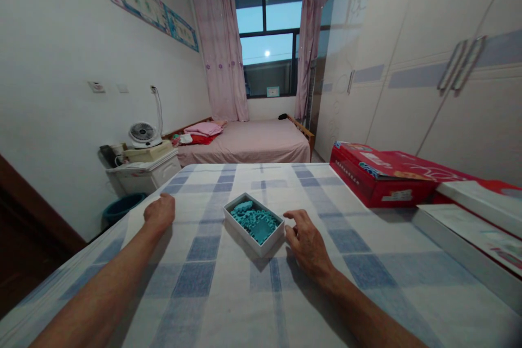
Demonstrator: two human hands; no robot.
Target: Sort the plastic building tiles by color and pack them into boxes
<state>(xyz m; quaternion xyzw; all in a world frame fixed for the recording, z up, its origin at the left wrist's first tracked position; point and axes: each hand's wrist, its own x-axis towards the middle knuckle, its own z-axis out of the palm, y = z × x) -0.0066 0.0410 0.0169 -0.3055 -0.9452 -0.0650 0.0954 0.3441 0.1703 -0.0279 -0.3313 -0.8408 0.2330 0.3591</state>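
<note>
A small white open box (253,244) sits at an angle on the checked tablecloth (191,304). Inside it lie many teal pieces (256,221), tangled like chain links or small moulded parts, with a larger flat piece among them. My right hand (308,244) is at the box's right corner, index finger bent toward the rim and thumb a little apart from it. Whether a fingertip touches the box I cannot tell. To the left of the box, my left hand (161,211) rests on the cloth as a fist, and nothing shows in it.
A red box (359,179) stands at the right, with white cartons (468,234) in front of it. Past the table is a pink-covered bed (256,138). A fan (144,134) sits on a white cabinet at left, above a teal bin (122,207). Wardrobes (408,65) line the right.
</note>
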